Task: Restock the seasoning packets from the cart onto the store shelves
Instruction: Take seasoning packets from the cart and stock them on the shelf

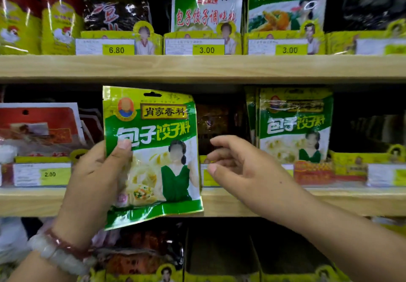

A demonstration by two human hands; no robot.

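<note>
Green packet held by left hand, one

The glossy green-and-white seasoning packet held in front of the pale wooden middle shelf board carries "肖家香料" in a gold-framed box and large "包子饺子料" below it. Right of it, a matching green packet standing on the shelf shows the same "包子饺子料". Above the board, a green-and-white upright packet reads "包子饺子调味料" in red. Yellow price tags along that upper row read "6.80", "3.00" and "3.00". Left of the held packet, a yellow tag reads "2.00". Other print is too blurred to read.
</note>
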